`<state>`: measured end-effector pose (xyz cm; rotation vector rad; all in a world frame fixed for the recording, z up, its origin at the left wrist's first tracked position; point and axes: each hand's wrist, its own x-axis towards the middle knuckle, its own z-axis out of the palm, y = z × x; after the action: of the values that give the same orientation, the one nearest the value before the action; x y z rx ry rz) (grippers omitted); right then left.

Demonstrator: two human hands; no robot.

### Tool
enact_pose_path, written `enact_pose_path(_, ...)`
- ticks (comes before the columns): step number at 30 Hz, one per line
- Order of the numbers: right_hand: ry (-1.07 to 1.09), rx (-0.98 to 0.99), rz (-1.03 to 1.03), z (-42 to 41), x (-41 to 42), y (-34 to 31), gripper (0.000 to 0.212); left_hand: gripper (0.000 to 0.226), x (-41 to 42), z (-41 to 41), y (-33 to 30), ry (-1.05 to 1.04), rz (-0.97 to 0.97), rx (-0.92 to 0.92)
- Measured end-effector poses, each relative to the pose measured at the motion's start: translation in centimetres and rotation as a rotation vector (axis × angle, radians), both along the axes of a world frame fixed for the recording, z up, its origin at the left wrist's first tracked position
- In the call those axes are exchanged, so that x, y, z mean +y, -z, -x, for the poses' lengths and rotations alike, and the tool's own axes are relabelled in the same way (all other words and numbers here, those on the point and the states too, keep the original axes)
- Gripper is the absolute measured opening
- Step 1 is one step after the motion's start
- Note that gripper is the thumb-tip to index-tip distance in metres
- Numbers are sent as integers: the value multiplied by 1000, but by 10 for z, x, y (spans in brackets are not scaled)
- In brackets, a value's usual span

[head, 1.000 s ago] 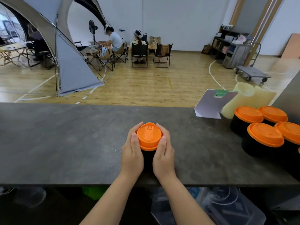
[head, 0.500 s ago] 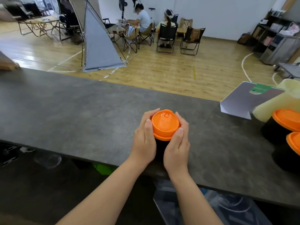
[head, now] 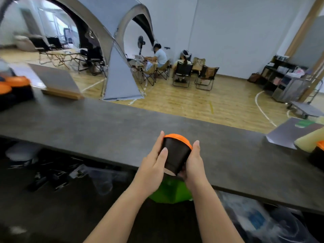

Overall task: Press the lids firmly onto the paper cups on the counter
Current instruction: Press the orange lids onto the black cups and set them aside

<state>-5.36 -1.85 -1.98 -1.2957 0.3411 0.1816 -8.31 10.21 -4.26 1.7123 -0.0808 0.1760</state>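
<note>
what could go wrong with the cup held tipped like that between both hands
1. The black cup is off the counter, tilted with its orange lid pointing away; if the lid is not fully seated, it might pop off.
2. The left hand and right hand hold it only by the sides, so squeezing could dent the paper wall or loosen the rim.
3. It hangs near the counter's front edge, so a slip could drop it off the counter.

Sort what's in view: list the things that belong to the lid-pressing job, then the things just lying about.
Job: black paper cup, tilted, held between left hand and right hand; its orange lid; lidded cups at far left; counter.

Lying about: tilted grey board, grey sheet, pale yellow roll, green object under the counter.
</note>
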Motion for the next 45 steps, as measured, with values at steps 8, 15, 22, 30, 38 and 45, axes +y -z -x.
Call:
enact_pose_path(8,-169,-98,53,43,166,0,58,46,160,47,-14,-223,119,66)
enact_pose_path(15,-183,-253,141,34,238,-14,47,41,233,47,-24,-338,166,-8)
enact_pose_path(22,-139,-453,139,-7,307,-7,28,60,303,14,-33,-420,134,53)
enact_pose_path(30,-138,-450,79,-81,387,-9,26,48,399,-68,-40,-255,828,448)
enact_pose_path(38,-188,-437,170,-115,444,-7,35,55,463,-104,-18,-189,1005,475)
enact_pose_path(45,-209,-343,277,-133,494,0,31,63,503,-124,-17,-324,274,151)
